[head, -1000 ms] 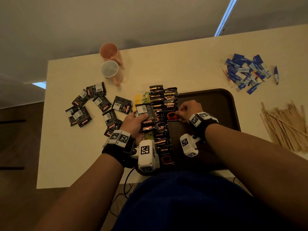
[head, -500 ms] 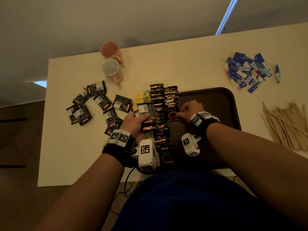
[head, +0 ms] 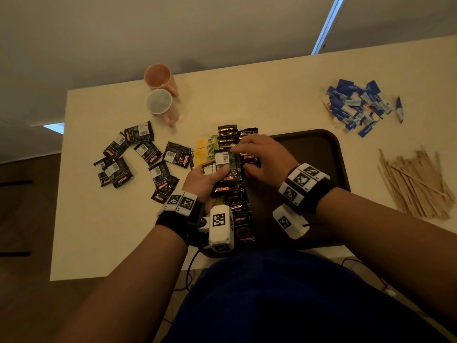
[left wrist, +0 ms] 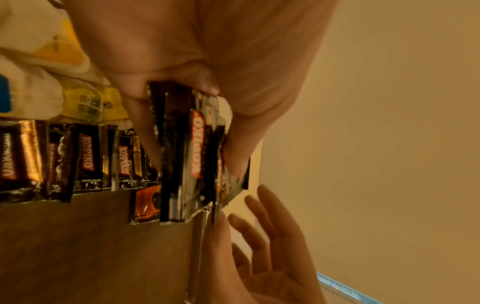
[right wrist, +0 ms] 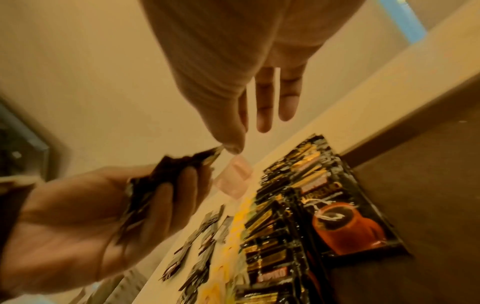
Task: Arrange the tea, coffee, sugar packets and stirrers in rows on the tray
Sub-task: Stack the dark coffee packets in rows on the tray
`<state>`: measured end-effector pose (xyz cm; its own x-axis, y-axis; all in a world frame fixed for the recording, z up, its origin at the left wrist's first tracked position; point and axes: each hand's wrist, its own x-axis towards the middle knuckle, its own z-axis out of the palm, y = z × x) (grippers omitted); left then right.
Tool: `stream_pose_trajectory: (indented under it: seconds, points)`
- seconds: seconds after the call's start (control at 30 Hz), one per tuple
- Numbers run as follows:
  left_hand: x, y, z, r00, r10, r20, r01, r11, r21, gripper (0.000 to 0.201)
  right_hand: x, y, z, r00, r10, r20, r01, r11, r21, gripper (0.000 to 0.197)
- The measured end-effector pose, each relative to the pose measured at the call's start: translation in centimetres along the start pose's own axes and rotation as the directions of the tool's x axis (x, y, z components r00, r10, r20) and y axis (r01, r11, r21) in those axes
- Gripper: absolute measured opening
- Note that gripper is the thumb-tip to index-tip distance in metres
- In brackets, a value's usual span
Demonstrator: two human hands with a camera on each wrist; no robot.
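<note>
Left hand [head: 205,179] grips a stack of coffee packets [head: 226,167] above the tray's [head: 321,154] left edge. Right hand [head: 262,157], fingers straight, thumb touching the top packet's corner.

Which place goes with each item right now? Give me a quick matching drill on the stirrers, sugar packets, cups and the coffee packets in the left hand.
Things:
1. wooden stirrers
2. blue sugar packets
3. two cups
4. stack of coffee packets

Places:
A. held in the left hand above the tray
B. far right corner of the table
C. table, right of the tray
D. far left of the table

Pairs: 1-C, 2-B, 3-D, 4-A
</note>
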<state>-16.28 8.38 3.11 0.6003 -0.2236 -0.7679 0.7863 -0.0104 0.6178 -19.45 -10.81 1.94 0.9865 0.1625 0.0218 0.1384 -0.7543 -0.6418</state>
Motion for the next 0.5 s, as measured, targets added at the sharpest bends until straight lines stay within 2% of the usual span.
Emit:
stream_pose_trajectory:
  seconds: [0.1,0.2,0.33,0.5]
  points:
    - [-0.2,-0.2,0.2,0.999,0.039,0.019,-0.039,0.999,0.028,0.038,-0.4,-0.4,0.5,0.989,-0.144,-0.026,0.141,0.986,-0.091,0.037]
    - [-0.5,-0.2,0.2,0.998,0.052,0.047,-0.054,0.998,0.036,0.037,-0.6,-0.6,0.7,0.978,-0.205,-0.033,0.197,0.967,-0.16,0.025]
    - [-0.9,0.1,0.1,0.99,-0.012,0.138,0.027,0.994,-0.106,0.038,-0.8,-0.7,0.7,0.976,-0.215,-0.021,0.208,0.959,-0.192,0.028]
    - [-1.2,-0.3,-0.4,0.98,0.035,0.197,-0.006,0.989,-0.146,0.04,-0.9,-0.2,0.6,0.98,-0.198,-0.032,0.188,0.963,-0.194,0.029]
